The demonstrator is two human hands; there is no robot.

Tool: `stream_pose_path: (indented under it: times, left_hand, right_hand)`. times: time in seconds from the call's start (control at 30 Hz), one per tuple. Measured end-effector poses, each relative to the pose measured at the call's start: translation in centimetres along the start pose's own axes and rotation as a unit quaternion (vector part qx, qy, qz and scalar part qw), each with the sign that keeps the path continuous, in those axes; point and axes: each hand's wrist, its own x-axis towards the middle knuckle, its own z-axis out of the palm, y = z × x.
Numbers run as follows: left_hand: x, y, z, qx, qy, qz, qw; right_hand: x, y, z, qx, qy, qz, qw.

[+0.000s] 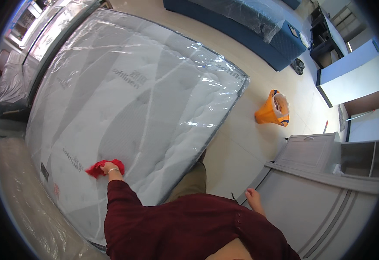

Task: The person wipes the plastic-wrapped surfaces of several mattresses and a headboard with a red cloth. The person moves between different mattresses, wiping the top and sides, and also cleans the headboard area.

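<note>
My left hand (109, 167) presses a bunched red cloth (95, 170) onto a plastic-wrapped mattress (124, 112), its fingers closed around the cloth. The mattress is grey and white, and its clear wrapping shines with creases and reflections. A bracelet circles my left wrist. My right hand (253, 198) hangs at my right side, apart from the mattress and nearest the grey cabinet (302, 208). Its fingers are curled in, with nothing visible in them.
An orange bin (266, 110) with a liner stands on the tiled floor beyond the mattress edge. A blue bed base (241, 34), partly under plastic, lies at the back. A dark headboard (53, 63) borders the mattress on the left. Brownish wrapped padding (22, 190) runs along the near left.
</note>
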Motion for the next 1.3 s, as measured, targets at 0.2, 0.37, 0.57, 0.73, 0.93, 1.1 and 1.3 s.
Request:
stream_pose_path:
  times: [0.2, 0.37, 0.57, 0.73, 0.93, 1.1, 1.3]
  left_hand:
    - [-24.8, -1.3, 16.4, 0.414, -0.005, 0.123, 0.902]
    - [-52.2, -5.5, 26.9, 0.182, -0.558, 0.242, 0.773]
    - [-75.6, -4.8, 25.7, 0.038, -0.845, -0.202, 0.494]
    - [-74.8, 2.2, 26.3, -0.072, -0.79, -0.21, 0.572]
    - [-62.0, 9.3, 26.9, -0.254, -0.375, 0.049, 0.89]
    - [-47.4, 4.8, 26.6, -0.09, 0.073, 0.129, 0.985]
    - [-42.5, -1.8, 27.0, -0.069, 0.227, -0.234, 0.943]
  right_hand:
    - [1.5, 1.7, -7.9, 0.098, -0.028, 0.212, 0.972]
    - [6.1, 2.0, -13.2, 0.079, -0.055, 0.252, 0.963]
    - [18.5, 15.3, -16.6, 0.102, -0.042, 0.151, 0.982]
    - [33.5, 15.5, -25.7, 0.081, -0.072, 0.148, 0.983]
    - [48.4, 9.6, -35.0, 0.117, -0.064, 0.152, 0.979]
    - [59.9, -3.8, -39.7, -0.067, -0.104, 0.092, 0.988]
    - [72.8, -16.1, -39.7, -0.163, -0.189, 0.011, 0.968]
